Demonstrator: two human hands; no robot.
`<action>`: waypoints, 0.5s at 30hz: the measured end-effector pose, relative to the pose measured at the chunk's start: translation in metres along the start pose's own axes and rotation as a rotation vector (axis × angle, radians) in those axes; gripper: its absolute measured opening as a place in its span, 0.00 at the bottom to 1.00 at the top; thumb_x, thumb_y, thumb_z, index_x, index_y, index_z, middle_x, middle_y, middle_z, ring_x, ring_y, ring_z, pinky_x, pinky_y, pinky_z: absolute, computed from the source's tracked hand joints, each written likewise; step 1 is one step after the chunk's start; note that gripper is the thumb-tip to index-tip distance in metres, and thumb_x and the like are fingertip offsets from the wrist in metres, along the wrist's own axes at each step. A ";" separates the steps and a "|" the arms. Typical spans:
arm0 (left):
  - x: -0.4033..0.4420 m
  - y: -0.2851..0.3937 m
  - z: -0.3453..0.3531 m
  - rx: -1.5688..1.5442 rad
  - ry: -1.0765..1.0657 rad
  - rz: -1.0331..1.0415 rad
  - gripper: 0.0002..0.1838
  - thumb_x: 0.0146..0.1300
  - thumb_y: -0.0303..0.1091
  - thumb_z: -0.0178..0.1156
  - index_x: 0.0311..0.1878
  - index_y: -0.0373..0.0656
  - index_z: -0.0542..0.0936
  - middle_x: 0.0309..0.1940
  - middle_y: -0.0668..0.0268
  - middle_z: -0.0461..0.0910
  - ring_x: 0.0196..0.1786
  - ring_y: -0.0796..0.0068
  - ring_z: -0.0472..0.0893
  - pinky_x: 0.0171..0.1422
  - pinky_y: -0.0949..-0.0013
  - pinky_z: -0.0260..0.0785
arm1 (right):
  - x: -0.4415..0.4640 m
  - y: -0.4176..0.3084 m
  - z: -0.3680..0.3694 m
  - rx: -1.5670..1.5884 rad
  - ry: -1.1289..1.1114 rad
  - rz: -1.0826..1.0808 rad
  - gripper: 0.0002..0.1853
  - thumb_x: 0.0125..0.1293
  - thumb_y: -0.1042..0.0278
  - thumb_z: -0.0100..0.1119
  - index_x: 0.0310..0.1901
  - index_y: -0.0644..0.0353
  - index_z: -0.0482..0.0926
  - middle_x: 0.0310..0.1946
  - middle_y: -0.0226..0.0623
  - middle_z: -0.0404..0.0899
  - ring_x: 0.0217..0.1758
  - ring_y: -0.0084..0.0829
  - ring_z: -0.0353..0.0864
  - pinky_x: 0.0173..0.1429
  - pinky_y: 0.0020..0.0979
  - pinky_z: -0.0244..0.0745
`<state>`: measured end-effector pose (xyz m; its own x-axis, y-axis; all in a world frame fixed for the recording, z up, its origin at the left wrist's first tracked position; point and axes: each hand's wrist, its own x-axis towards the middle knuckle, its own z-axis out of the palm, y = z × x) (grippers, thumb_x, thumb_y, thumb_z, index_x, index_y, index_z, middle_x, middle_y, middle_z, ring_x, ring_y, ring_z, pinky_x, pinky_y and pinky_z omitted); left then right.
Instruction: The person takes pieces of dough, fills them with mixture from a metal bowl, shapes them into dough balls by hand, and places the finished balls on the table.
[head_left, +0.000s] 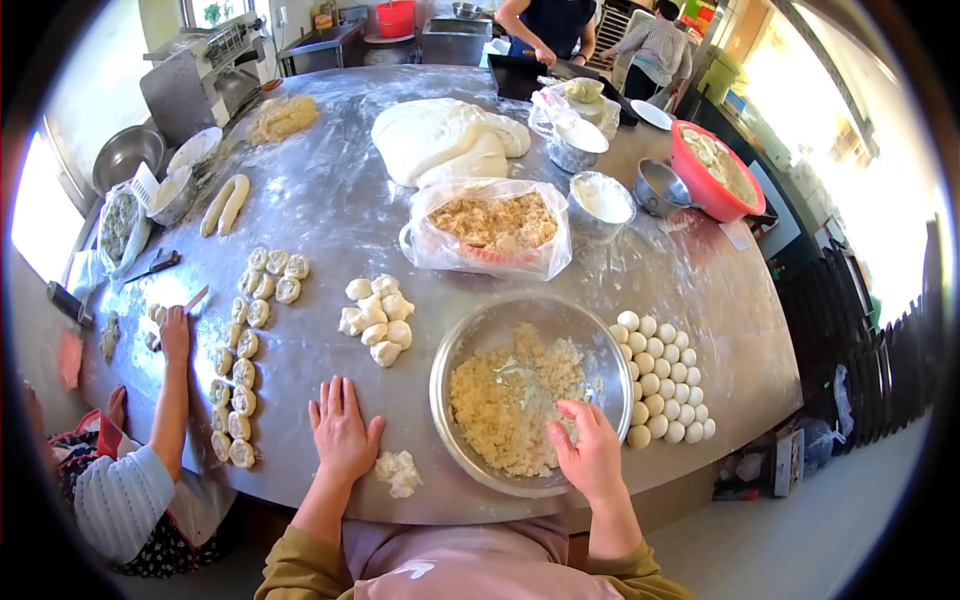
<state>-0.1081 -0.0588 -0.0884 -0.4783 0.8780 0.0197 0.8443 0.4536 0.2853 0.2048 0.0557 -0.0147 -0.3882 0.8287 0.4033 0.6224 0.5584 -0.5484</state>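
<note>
My left hand (pixel 345 430) lies flat on the metal table, fingers stretched out. Beside it is a small flattened piece of dough (pixel 398 474). Over the right side of a wide steel bowl (pixel 447 440) is my right hand (pixel 590 452), loosely curled, with thumb and fingers apart and nothing visible between them. Pale yellow crumbly filling (pixel 490 400) lies in the bowl, with a whiter patch near its middle. Torn dough pieces (pixel 377 318) sit in a cluster left of the bowl. Right of it stand rows of smooth round dough balls (pixel 655 385).
A bagged container of brown crumbly filling (pixel 495 222) stands behind the bowl, before a large dough mass (pixel 430 140). At left, a co-worker's hand (pixel 174 335) is near a knife and rolled dough pieces (pixel 243 372). A red basin (pixel 715 172) stands far right.
</note>
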 end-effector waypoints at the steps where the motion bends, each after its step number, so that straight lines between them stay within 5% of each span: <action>1: 0.002 0.000 0.000 0.011 0.004 0.005 0.42 0.61 0.48 0.62 0.72 0.33 0.61 0.73 0.47 0.59 0.76 0.46 0.56 0.78 0.42 0.43 | 0.001 -0.002 -0.001 -0.002 -0.011 0.017 0.14 0.62 0.66 0.67 0.47 0.61 0.77 0.39 0.42 0.82 0.40 0.44 0.82 0.41 0.37 0.77; 7: -0.016 -0.010 0.004 -0.037 0.048 0.059 0.37 0.62 0.45 0.61 0.67 0.28 0.64 0.69 0.45 0.63 0.73 0.45 0.61 0.76 0.51 0.53 | -0.005 0.003 0.000 -0.010 0.020 -0.010 0.14 0.62 0.67 0.67 0.46 0.61 0.77 0.38 0.43 0.81 0.40 0.46 0.82 0.40 0.38 0.78; 10: -0.022 -0.016 -0.007 -0.082 -0.114 0.013 0.25 0.63 0.37 0.60 0.56 0.27 0.71 0.60 0.47 0.71 0.65 0.46 0.68 0.68 0.54 0.62 | -0.005 0.002 -0.002 -0.011 -0.046 -0.017 0.15 0.61 0.67 0.67 0.47 0.62 0.77 0.40 0.44 0.81 0.43 0.47 0.81 0.43 0.38 0.77; 11: -0.025 -0.020 -0.012 -0.013 -0.007 0.109 0.14 0.61 0.30 0.60 0.46 0.30 0.74 0.46 0.50 0.77 0.51 0.46 0.74 0.57 0.52 0.69 | -0.004 0.001 -0.003 -0.007 -0.095 -0.018 0.15 0.61 0.68 0.68 0.47 0.63 0.77 0.42 0.46 0.80 0.45 0.48 0.80 0.46 0.39 0.77; 15: -0.032 -0.040 -0.019 -0.390 -0.049 -0.098 0.10 0.64 0.30 0.60 0.44 0.35 0.75 0.39 0.58 0.81 0.43 0.56 0.80 0.46 0.60 0.73 | 0.007 0.006 -0.007 -0.054 -0.287 -0.025 0.19 0.62 0.67 0.67 0.51 0.67 0.76 0.50 0.50 0.77 0.51 0.50 0.78 0.54 0.41 0.76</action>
<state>-0.1317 -0.1078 -0.0820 -0.5323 0.8438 -0.0687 0.6354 0.4518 0.6262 0.2110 0.0647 -0.0098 -0.5754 0.7958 0.1885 0.6427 0.5825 -0.4976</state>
